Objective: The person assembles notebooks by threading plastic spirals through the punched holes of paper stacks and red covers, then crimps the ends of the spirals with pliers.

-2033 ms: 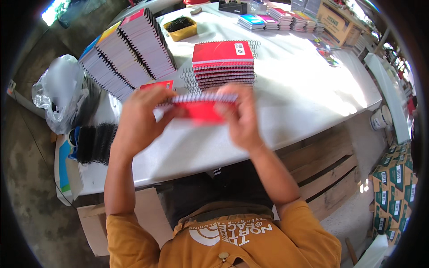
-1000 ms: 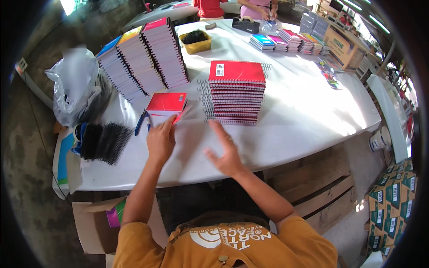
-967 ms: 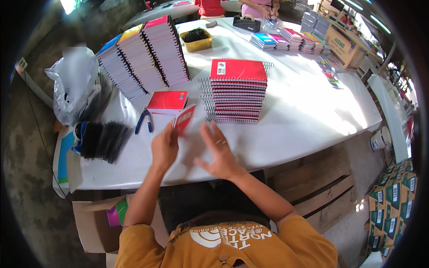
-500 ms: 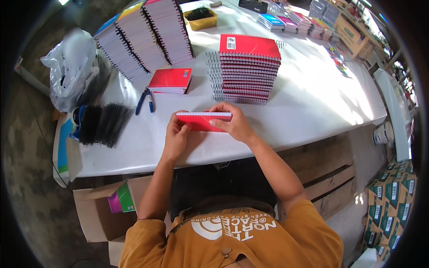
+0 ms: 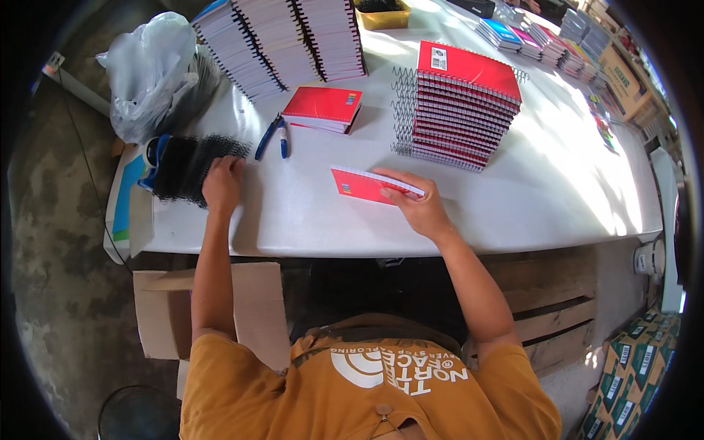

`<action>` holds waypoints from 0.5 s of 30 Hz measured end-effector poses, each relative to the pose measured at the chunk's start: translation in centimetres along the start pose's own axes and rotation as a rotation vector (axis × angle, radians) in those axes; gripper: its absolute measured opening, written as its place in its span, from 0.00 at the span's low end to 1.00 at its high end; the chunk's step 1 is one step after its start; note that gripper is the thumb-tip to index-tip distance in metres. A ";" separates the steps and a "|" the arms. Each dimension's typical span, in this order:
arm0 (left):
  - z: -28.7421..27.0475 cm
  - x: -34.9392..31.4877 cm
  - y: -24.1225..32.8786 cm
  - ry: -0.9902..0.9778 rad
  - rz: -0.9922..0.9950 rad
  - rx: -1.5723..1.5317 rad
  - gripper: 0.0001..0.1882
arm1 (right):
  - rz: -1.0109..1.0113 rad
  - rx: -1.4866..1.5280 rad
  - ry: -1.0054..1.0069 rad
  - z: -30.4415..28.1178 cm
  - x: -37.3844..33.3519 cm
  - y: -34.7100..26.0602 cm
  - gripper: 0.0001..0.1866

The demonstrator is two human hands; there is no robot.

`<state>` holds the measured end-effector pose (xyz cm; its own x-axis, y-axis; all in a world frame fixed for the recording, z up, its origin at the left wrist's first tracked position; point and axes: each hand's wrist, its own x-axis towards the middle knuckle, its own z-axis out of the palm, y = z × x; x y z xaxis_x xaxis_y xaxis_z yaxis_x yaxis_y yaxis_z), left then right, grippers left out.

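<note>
My right hand holds a small red-covered notebook above the table, thumb on the cover and fingers behind, its white page edges facing up. My left hand is at the right end of a pile of black wire binding coils, fingers closed on a coil there; the exact grip is partly hidden. Beyond the held notebook rises a tall stack of red notebooks with coils sticking out at its sides. Another red notebook block lies farther left, beside blue-handled pliers and a blue-and-white pen.
Tall stacks of notebooks stand at the back left, beside a plastic bag. A yellow tub sits behind them. Coloured notebooks and a cardboard box occupy the far right. An open carton is below the table's front edge.
My left hand has let go of the red notebook and moved left to the black coils. My right hand alone keeps the notebook. The whole view has shifted.
</note>
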<state>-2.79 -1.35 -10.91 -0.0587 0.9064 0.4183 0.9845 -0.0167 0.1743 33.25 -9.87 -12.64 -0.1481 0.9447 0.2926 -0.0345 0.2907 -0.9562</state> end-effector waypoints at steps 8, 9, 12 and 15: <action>-3.7 2.8 1.6 -0.014 -0.120 -0.341 0.13 | 0.042 0.008 -0.037 -0.4 -0.1 0.0 0.15; -3.1 2.9 0.7 0.012 -0.059 -0.447 0.13 | 0.039 0.008 -0.042 -0.2 0.0 -0.2 0.15; -4.0 -0.7 9.0 -0.464 0.090 -0.757 0.17 | 0.057 0.011 0.001 -1.0 -0.4 0.3 0.15; -3.9 -3.1 12.0 -0.639 0.163 -0.863 0.19 | 0.040 0.026 -0.005 -0.7 -0.2 0.4 0.15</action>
<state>8.59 -6.02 -6.67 0.4049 0.9143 -0.0042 0.5098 -0.2219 0.8312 33.94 -9.88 -13.04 -0.1551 0.9546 0.2543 -0.0537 0.2489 -0.9670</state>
